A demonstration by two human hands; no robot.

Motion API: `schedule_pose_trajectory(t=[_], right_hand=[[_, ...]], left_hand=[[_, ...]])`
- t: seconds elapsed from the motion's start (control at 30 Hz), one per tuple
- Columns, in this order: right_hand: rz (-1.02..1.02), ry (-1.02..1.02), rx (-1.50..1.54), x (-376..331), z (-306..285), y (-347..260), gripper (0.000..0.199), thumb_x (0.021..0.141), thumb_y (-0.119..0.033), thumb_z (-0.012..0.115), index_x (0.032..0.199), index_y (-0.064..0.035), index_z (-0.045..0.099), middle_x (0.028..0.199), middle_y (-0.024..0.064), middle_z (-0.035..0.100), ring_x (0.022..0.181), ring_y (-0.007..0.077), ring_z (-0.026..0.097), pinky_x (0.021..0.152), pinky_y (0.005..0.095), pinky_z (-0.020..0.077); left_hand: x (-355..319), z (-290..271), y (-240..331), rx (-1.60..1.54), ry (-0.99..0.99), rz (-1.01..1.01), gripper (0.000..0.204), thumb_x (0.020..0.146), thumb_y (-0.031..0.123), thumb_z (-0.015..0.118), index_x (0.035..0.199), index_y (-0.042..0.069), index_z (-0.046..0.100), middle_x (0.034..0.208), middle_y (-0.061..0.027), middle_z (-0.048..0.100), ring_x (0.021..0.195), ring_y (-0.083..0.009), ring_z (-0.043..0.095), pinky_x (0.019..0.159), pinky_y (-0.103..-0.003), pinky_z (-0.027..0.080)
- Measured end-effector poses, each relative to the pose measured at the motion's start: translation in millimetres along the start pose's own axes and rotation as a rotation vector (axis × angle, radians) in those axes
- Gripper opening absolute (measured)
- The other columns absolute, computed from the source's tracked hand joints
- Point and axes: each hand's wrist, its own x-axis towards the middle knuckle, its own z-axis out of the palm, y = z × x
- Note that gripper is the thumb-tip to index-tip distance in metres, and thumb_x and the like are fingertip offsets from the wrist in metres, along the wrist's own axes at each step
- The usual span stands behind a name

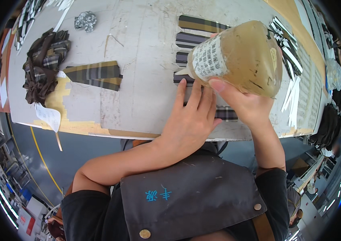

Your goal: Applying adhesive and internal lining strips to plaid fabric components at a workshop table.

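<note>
My right hand (247,100) is wrapped round a squeeze bottle (247,56) of cloudy yellowish liquid with a white printed label. The bottle is tipped over, its pale nozzle (181,72) pointing left, right at a dark fabric strip (181,79). Whether the nozzle touches the cloth I cannot tell. My left hand (192,114) lies with fingers stretched out over the strips, fingertips just below the nozzle. A column of striped fabric pieces runs up the table, among them an olive and dark one (202,24) at the top and a plaid one (226,113) beside my left thumb.
On the left of the grey table (142,96) lie a pointed plaid piece (94,75), a heap of dark plaid cloth (46,64), a crumpled silvery ball (85,21) and a paper slip (49,117). Several black and white strips (289,52) lie at the right.
</note>
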Motion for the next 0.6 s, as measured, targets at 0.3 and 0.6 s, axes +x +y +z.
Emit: schedule_pose_trajectory(t=[0.3,0.6], right_hand=[[-0.062,0.141,-0.053,-3.1,-9.9,-2.2,0.060,0.073,-0.003,0.079,0.124,0.0058,0.049,0.115,0.0150,0.061,0.104,0.0214,0.062,0.090,0.0336,0.0518],[0.046,0.248,-0.194,-23.5,-53.7,1.0,0.080,0.067,-0.006,0.087,0.128,0.0026,0.036,0.114,0.0152,0.058,0.103,0.0217,0.062,0.085,0.0334,0.0533]], left_hand=[[0.8,-2.3,-1.7,0.004,-0.023,0.007,0.057,0.086,0.036,0.063,0.120,-0.009,0.056,0.128,-0.0269,0.051,0.121,-0.0409,0.046,0.104,-0.059,0.035],[-0.9,-6.7,-2.7,0.040,-0.066,-0.008,0.062,0.079,0.032,0.072,0.124,-0.006,0.054,0.137,-0.0216,0.048,0.118,-0.0381,0.048,0.103,-0.053,0.038]])
